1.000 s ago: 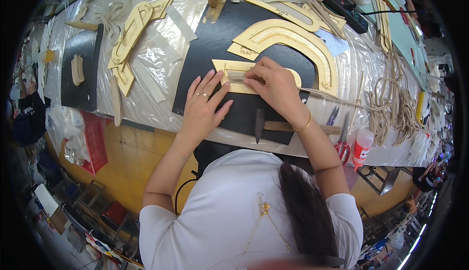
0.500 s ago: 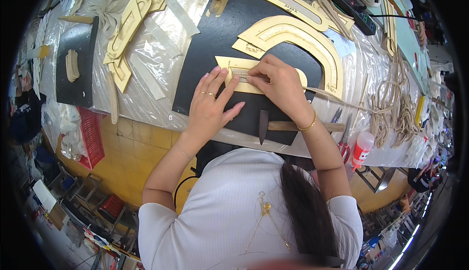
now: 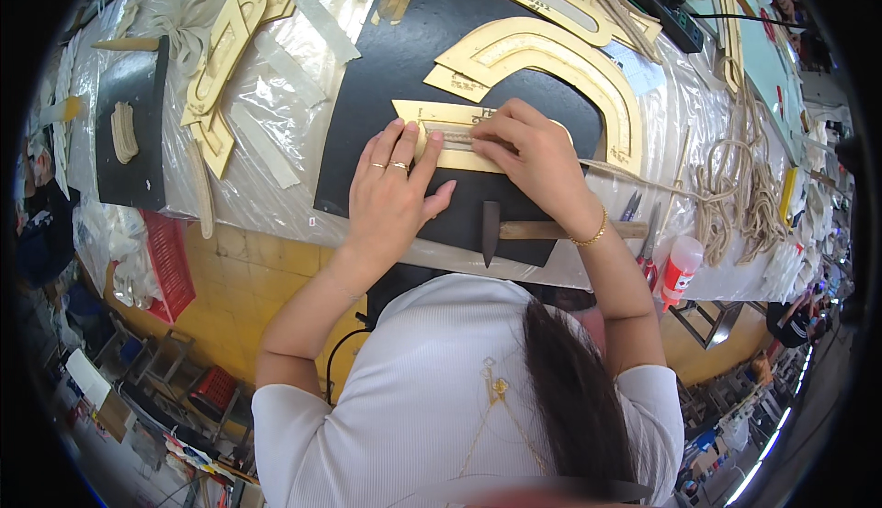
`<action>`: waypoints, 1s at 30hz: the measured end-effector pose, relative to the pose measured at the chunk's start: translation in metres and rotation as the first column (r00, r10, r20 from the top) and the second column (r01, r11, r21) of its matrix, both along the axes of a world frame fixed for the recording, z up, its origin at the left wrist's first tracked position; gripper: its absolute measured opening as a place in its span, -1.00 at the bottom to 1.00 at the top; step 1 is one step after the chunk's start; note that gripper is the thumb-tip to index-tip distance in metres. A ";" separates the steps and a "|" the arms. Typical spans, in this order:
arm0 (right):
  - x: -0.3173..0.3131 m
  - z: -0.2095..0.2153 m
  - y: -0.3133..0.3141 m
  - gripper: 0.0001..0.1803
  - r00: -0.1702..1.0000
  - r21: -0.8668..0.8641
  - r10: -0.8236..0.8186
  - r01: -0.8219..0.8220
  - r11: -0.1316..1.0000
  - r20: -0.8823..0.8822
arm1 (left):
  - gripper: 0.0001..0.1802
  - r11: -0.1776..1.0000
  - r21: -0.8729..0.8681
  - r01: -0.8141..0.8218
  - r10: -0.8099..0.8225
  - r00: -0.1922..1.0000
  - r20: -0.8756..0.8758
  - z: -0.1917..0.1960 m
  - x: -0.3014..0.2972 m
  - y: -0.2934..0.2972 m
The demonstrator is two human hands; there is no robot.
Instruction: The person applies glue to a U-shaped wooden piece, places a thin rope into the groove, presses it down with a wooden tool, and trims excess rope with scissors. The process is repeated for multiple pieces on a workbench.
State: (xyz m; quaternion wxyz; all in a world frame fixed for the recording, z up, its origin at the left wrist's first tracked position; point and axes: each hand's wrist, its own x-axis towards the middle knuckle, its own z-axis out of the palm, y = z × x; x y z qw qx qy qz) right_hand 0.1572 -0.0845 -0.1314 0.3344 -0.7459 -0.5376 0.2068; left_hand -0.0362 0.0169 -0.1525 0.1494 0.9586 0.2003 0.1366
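A flat cream template (image 3: 407,110) with a long slot lies on a black board (image 3: 360,141). A beige cord (image 3: 457,137) sits along the slot. My left hand (image 3: 390,182) rests palm down, fingers stretched out, the index fingertip on the cord and the others at the template's left end. Above the slot, my right hand (image 3: 535,154) pinches at the cord with thumb and fingers; the exact grip is partly hidden by the hand. More cord (image 3: 634,175) trails from the template's right end. Nearer to me lies a hammer (image 3: 528,230), its handle passing under my right wrist.
A curved cream template (image 3: 588,67) lies beyond my hands, and a looped template (image 3: 225,58) at the left. Scissors (image 3: 649,246), a red-labelled bottle (image 3: 681,269) and tangled cord (image 3: 735,196) are at the right. A red basket (image 3: 170,269) stands below the table's left edge.
My right fingertips have moved a little to the right along the slot, so more cord shows between my hands. My left hand stays on the template. The whole view has shifted slightly.
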 end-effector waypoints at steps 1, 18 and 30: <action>0.002 0.000 -0.002 -0.89 1.000 0.004 0.003 -0.003 1.000 0.006 | -0.32 1.000 0.012 0.007 -0.007 1.000 -0.008 0.002 0.001 0.001; 0.011 -0.007 -0.009 -0.89 0.992 0.011 0.077 -0.078 0.997 0.096 | -0.39 0.989 0.118 0.092 -0.081 0.992 -0.096 0.010 0.007 0.006; 0.013 -0.001 -0.021 -0.90 0.985 0.058 0.055 -0.065 0.996 0.164 | -0.48 0.990 -0.081 0.116 -0.105 0.986 0.130 -0.007 0.029 -0.030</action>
